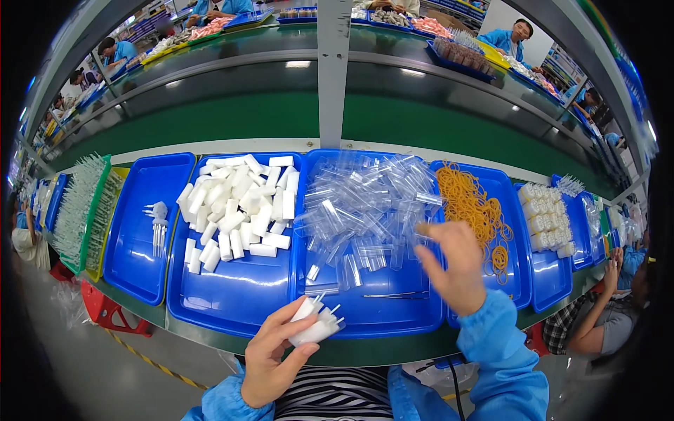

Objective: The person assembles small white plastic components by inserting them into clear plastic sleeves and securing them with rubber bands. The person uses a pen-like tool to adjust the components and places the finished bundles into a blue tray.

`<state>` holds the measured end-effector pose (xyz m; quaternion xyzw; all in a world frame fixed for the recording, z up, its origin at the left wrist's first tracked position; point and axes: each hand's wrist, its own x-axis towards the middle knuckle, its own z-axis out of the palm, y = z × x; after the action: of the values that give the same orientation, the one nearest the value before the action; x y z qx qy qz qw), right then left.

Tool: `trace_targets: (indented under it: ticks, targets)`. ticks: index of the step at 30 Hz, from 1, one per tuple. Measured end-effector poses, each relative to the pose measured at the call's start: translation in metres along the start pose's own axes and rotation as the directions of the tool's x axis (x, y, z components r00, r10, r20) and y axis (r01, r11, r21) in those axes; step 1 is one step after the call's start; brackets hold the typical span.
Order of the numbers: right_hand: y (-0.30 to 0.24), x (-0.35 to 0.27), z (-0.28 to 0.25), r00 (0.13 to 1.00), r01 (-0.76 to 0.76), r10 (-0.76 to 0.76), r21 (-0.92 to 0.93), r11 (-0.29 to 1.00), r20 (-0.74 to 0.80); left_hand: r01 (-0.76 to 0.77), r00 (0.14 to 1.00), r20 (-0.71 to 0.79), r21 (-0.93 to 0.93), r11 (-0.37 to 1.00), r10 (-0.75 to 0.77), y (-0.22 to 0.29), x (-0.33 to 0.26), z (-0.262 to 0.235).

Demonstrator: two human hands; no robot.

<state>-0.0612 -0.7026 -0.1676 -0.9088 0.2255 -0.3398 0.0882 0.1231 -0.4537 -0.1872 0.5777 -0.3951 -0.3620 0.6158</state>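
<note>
My left hand (275, 354) is closed round a small bundle of white plastic pieces (317, 325) with thin white rods sticking out, in front of the blue trays. Over the right side of a tray of clear plastic sleeves (365, 203), my right hand (455, 263) has its thumb and forefinger apart, with nothing visible between them. Close by on its right lie tan rubber bands (467, 200) in another blue tray. A pair of tweezers (397, 295) rests in the sleeve tray, below the pile.
White foam-like blocks (242, 203) fill the tray left of the sleeves. Further left, a blue tray (140, 263) holds a few white pieces with rods. Bundled white pieces (546, 217) stand at the right. A post (331, 77) rises behind the trays; co-workers sit beyond and at the right.
</note>
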Motion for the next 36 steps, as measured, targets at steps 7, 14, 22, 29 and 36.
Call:
trace_targets:
  ticks: [7,14,22,29,36]
  targets:
    - [0.015,-0.015,0.002,0.985,-0.059,0.078,-0.122,0.991,0.157,0.042,0.999,-0.017,-0.114,0.993,-0.044,-0.003,0.007,0.017]
    - [-0.038,-0.001,0.001,0.902,-0.430,0.272,0.751,0.501,0.335,0.028,0.995,-0.090,-0.122,0.992,-0.039,-0.005,0.011,0.031]
    - [-0.073,-0.006,0.033,0.890,-0.455,0.167,0.847,0.276,0.424,-0.064,0.986,-0.163,-0.203,0.977,0.031,-0.002,0.007,0.031]
    - [-0.087,0.003,0.028,0.854,-0.503,0.217,0.857,0.114,0.473,-0.057,0.977,-0.213,-0.247,0.967,0.004,-0.007,0.003,0.022]
    - [-0.092,0.005,0.028,0.881,-0.431,0.272,0.894,0.122,0.387,-0.070,0.973,-0.231,-0.236,0.969,0.014,-0.008,0.002,0.020]
